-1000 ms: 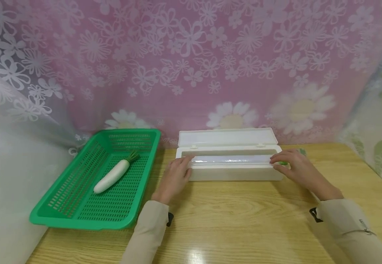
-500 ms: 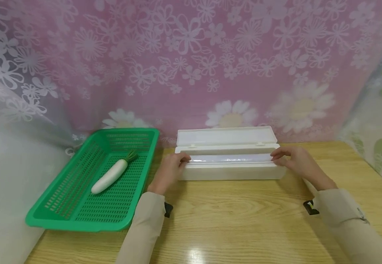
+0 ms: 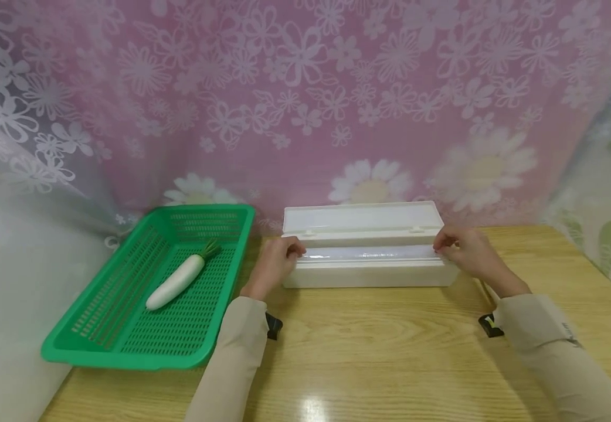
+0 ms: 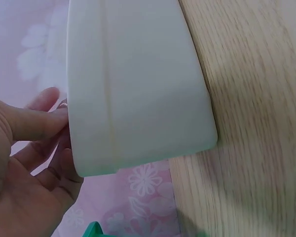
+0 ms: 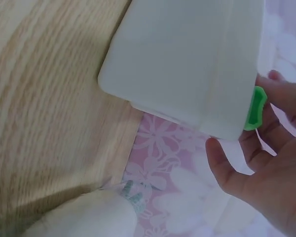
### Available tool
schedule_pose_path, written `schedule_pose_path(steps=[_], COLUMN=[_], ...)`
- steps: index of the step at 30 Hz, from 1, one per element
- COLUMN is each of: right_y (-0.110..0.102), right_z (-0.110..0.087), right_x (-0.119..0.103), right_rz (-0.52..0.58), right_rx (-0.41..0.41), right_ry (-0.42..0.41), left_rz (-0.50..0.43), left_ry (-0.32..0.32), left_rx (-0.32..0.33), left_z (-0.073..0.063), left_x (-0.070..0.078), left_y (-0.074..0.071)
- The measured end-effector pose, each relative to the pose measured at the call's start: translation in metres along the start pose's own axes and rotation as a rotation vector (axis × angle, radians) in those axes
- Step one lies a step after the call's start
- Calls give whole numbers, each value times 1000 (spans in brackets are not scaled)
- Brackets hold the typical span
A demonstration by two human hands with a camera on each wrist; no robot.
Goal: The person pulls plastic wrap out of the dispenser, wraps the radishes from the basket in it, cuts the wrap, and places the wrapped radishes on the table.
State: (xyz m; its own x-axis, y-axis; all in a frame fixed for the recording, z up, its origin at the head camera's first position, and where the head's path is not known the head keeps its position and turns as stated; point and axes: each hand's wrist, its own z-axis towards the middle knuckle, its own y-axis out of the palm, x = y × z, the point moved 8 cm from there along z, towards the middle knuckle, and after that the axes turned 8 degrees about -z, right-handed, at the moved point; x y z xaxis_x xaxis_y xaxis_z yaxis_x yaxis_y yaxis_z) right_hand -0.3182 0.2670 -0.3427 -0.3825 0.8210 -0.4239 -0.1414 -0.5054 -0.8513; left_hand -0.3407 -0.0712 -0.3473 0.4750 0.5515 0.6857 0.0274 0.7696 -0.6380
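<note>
A long white cling film box (image 3: 371, 274) lies on the table with its lid (image 3: 363, 218) raised at the back. Inside, a glossy roll of cling film (image 3: 369, 253) shows along the opening. At the left end, my left hand (image 3: 272, 264) pinches the film's edge between thumb and fingers. My right hand (image 3: 469, 258) does the same at the right end, fingertips right at the box's rim. A green slide cutter (image 5: 256, 108) sits at that end, beside the right fingers in the right wrist view. The box's walls partly hide both sets of fingertips in the wrist views.
To the left stands a green plastic basket (image 3: 207, 354) with a white radish (image 3: 176, 283) in it. A white rounded thing with green print (image 5: 89, 215) lies near the box's right end. A pink flowered curtain (image 3: 305, 117) hangs behind the wooden table (image 3: 369, 351).
Both hands have closed from touching the box's ends to pinching the film's edge. The left hand has shifted slightly left. The view has moved a little; box and basket stay put.
</note>
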Motion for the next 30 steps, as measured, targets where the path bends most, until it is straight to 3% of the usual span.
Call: schedule_pose_path(steps=[3,10,14,20,23,30], right_y=[1,0,0,-2,-4,-5], right_z=[0,3,4,5,5,8], right_x=[-2,-9,-13,-14,-12,-4], right_rz=[-32,-115,-152,-176,-143,-102], right_rx=[24,44,72,184,207,151], right_ry=[-25,-92,-121,-159,-133,-45], left_rz=[32,158,154,215,212,193], left_ry=[-6,52,19,29,59,92], left_rx=[4,-43,-68,-87,-62,55], left_z=[2,8,11,15,16,18], left_x=[2,11,10,13,15,18], left_y=[0,6,7,7,4,-4])
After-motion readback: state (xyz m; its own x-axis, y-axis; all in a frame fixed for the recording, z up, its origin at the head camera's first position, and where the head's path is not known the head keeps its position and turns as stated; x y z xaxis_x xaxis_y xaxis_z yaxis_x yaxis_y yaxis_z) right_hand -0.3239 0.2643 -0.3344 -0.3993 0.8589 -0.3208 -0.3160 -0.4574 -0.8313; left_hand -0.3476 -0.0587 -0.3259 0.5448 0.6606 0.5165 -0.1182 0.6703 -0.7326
